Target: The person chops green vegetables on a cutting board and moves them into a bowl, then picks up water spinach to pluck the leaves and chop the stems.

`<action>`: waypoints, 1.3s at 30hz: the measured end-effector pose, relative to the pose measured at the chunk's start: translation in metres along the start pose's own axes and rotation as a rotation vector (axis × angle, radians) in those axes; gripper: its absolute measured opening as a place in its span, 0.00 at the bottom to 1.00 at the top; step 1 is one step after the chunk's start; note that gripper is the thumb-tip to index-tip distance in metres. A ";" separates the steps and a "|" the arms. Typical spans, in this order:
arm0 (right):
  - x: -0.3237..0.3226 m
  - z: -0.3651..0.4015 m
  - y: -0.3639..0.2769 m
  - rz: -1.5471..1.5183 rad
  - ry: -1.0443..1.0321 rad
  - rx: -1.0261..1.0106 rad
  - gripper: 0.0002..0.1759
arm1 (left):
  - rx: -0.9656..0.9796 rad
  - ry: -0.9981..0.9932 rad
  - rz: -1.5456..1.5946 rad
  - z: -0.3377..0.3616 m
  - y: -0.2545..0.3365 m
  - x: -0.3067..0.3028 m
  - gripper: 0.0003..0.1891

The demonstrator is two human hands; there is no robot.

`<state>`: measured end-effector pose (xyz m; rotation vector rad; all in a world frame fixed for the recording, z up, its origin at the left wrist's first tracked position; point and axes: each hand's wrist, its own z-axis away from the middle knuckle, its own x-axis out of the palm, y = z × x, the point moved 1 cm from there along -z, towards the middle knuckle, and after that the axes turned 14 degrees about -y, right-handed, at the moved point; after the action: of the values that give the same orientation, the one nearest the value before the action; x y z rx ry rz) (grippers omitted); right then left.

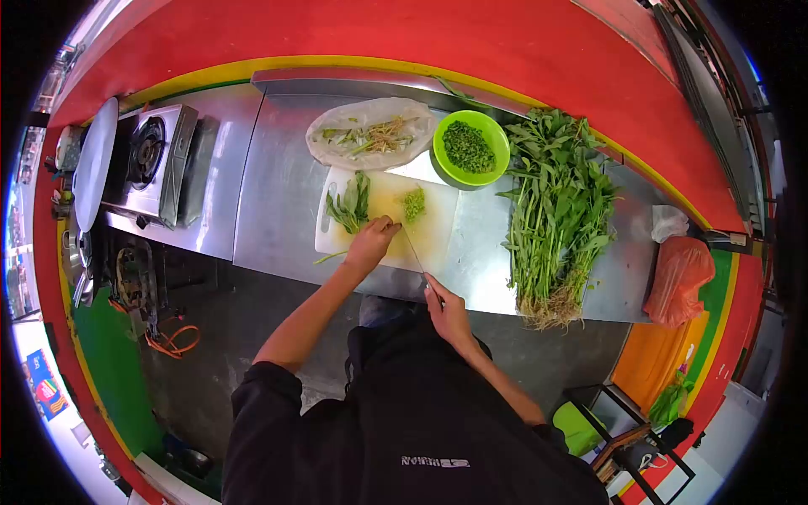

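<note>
My right hand (448,311) is closed round the handle of a knife (413,251), its thin blade slanting up and left over the white cutting board (433,240). At the blade's tip side, my left hand (372,241) has its fingers bent and pressed on a bunch of leafy greens (349,202), whose leaves spread behind it on the board. A small heap of chopped green stems (413,204) lies just beyond the blade. More finely chopped greens fill a lime green bowl (502,151) at the back. My left fingers partly hide the stems they hold.
A clear plastic bag (324,139) with root ends and scraps lies behind the board. On the right is a big pile of leafy greens with roots (555,219), then a red plastic bag (680,282). A gas stove (150,164) stands at the left.
</note>
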<state>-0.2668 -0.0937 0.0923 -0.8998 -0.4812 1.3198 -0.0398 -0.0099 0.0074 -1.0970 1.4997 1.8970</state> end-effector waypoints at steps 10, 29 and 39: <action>-0.002 -0.011 -0.003 -0.005 0.009 -0.033 0.22 | -0.015 0.009 -0.015 0.000 0.001 0.002 0.14; 0.002 -0.037 0.050 0.159 0.140 -0.345 0.22 | -0.013 0.107 0.064 -0.007 0.004 0.005 0.10; 0.011 -0.022 0.026 -0.079 0.033 -0.132 0.22 | -0.009 0.103 0.120 -0.005 0.003 0.001 0.08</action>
<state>-0.2633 -0.0895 0.0571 -1.0006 -0.5781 1.2105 -0.0409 -0.0158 0.0082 -1.1474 1.6492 1.9549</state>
